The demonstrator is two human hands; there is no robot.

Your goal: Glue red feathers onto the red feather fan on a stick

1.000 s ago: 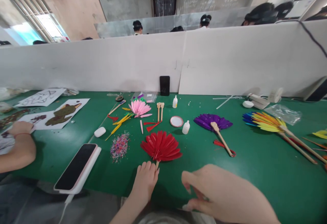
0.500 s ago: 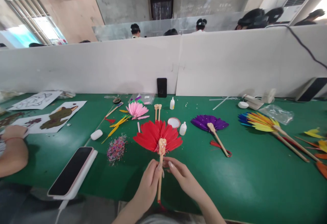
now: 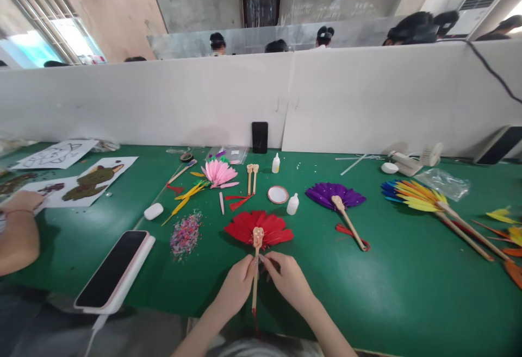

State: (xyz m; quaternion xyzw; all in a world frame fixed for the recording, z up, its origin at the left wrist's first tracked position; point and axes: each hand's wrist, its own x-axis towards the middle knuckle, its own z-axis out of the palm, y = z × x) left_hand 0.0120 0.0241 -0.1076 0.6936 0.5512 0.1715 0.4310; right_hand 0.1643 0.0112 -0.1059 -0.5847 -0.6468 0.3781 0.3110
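Note:
A red feather fan [image 3: 277, 229] with a wooden handle and a tassel at its lower end is in front of me, its feathers pointing away. My left hand [image 3: 238, 280] is closed around the handle from the left, below the carved wooden head. From the right, my right hand [image 3: 287, 278] has its thumb and fingertips pinched together at the handle's upper part. Just beyond the fan are a white glue bottle [image 3: 292, 204] and a small white dish [image 3: 278, 194]. A heap of tiny coloured beads or chips [image 3: 185, 235] lies to the left.
On the right lie a purple feather fan [image 3: 332, 195] and a multicoloured one [image 3: 416, 194]. Pink feathers [image 3: 219, 174] and two wooden handles [image 3: 249, 180] lie farther back. A phone [image 3: 114, 270] sits front left, near another person's arm [image 3: 18, 237]. A white partition [image 3: 163, 101] borders the table.
The red fan has come down and tipped flatter, uncovering the handles' red tassels behind it. Both hands stay at its handle, with my right fingertips now closer against it.

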